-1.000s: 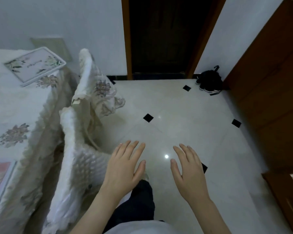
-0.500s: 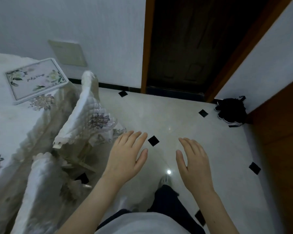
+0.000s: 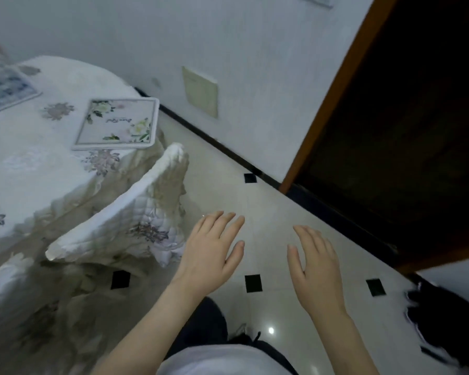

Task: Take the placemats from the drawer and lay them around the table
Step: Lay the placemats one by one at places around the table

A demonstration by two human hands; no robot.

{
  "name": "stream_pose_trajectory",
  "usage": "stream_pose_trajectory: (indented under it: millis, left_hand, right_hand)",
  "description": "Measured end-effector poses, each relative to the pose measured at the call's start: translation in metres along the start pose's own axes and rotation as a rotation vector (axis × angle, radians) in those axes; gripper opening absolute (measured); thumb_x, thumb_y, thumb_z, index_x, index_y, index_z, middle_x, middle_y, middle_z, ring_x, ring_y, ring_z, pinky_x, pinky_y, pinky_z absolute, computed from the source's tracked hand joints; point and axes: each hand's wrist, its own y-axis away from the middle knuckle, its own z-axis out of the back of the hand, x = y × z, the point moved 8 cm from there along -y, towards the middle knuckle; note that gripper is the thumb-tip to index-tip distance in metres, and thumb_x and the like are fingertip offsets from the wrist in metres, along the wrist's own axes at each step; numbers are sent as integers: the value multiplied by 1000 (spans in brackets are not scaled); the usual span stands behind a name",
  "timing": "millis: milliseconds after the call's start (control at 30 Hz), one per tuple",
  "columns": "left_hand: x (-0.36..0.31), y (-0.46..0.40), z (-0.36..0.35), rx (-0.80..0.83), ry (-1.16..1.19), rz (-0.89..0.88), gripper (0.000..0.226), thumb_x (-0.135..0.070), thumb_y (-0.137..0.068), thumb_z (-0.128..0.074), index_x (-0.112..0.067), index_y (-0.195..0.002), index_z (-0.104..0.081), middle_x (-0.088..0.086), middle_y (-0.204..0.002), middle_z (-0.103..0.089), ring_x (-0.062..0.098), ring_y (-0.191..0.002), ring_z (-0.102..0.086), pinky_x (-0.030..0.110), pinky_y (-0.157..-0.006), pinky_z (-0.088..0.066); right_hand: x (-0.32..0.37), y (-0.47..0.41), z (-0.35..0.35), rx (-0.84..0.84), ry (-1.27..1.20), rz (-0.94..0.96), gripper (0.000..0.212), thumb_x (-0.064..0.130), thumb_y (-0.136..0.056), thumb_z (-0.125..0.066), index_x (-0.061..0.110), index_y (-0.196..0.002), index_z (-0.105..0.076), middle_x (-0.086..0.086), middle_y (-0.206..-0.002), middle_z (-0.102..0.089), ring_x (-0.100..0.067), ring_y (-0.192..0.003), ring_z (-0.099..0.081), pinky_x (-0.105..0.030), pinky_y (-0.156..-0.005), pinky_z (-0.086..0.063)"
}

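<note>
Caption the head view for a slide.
Both hands, left and right, open and empty beside a table bearing a floral placemat.

Two placemats lie on one table (image 3: 25, 169): a floral placemat (image 3: 117, 124) and a blue-patterned placemat (image 3: 3, 89), the latter cut by the frame edge. Two covered chair backs: a nearer chair back (image 3: 125, 212) and a lower chair back (image 3: 3, 277). Two hands: left hand (image 3: 209, 255), right hand (image 3: 316, 269). Four black floor insets show.

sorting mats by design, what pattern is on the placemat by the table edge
Pale grey placemat with flowers and green leaves; head view.
</note>
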Motion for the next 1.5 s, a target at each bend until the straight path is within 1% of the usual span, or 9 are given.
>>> stream_pose_trajectory:
  millis: [200, 400, 533, 667, 867, 1033, 1167, 1333, 1500]
  left_hand:
    - [29, -61, -8, -64, -48, 179, 46, -36, -96, -37, -13, -131, -56, 3, -128, -59, 24, -123, -49, 34, -104, -33]
    - [91, -141, -15, -131, -59, 321, 45, -37, -95, -38, -15, -130, -57, 1, -128, -59, 23, -124, -48, 37, -105, -37]
    - [139, -209, -5, -183, -77, 371, 45, -37, -95, -39, -14, -129, -57, 2, -126, -60, 24, -122, -50, 37, -103, -38]
    - [177, -262, 16, -244, -109, 415, 44, -35, -94, -40, -13, -127, -58, 2, -123, -61, 24, -119, -50, 32, -101, -32]
    - [230, -314, 27, -294, -149, 526, 44, -34, -95, -40, -12, -127, -60, 3, -123, -62, 24, -119, -51, 32, -102, -33]
    - [281, -355, 24, -331, -174, 690, 44, -35, -95, -39, -13, -126, -60, 2, -123, -62, 23, -117, -52, 30, -103, -31]
    - [326, -386, 25, -369, -211, 876, 45, -36, -95, -38, -13, -128, -59, 3, -123, -62, 22, -116, -52, 33, -102, -34]
    - [358, -412, 41, -479, -245, 1103, 43, -34, -95, -39, -12, -126, -59, 4, -121, -63, 25, -114, -54, 40, -98, -42]
    - [378, -406, 40, -553, -247, 1330, 43, -33, -95, -39, -12, -125, -61, 4, -122, -63, 24, -113, -56, 42, -97, -45]
  right_hand:
    - [-10, -98, -23, 124, -30, 119, 58, 48, -95, -24, 19, -140, -46, -1, -140, -50, -19, -131, -42, -44, -110, -37]
    - [9, -218, -60, 172, -44, 237, 56, 46, -95, -28, 18, -139, -48, -1, -140, -51, -18, -131, -41, -36, -111, -31]
    - [36, -308, -83, 190, -53, 327, 57, 47, -95, -26, 17, -138, -49, -1, -138, -52, -19, -130, -44, -43, -109, -37]
    - [69, -386, -99, 223, -56, 413, 56, 47, -96, -25, 17, -137, -49, 0, -136, -54, -20, -127, -46, -46, -105, -40]
    - [105, -478, -128, 283, -90, 522, 56, 47, -96, -26, 16, -136, -50, -1, -133, -56, -20, -124, -48, -42, -104, -41]
    - [135, -560, -176, 383, -118, 659, 52, 43, -96, -31, 13, -133, -53, -3, -125, -60, -19, -114, -53, -36, -99, -44]
    - [174, -624, -217, 500, -117, 802, 55, 46, -95, -29, 17, -136, -50, 1, -127, -58, -13, -113, -49, -29, -98, -40]
    - [233, -685, -255, 654, -96, 1027, 57, 46, -93, -28, 17, -137, -50, 0, -128, -58, -18, -114, -52, -33, -97, -43]
    - [289, -705, -294, 793, -135, 1242, 46, 36, -96, -40, 17, -136, -51, 0, -125, -60, -17, -111, -53, -32, -94, -44]
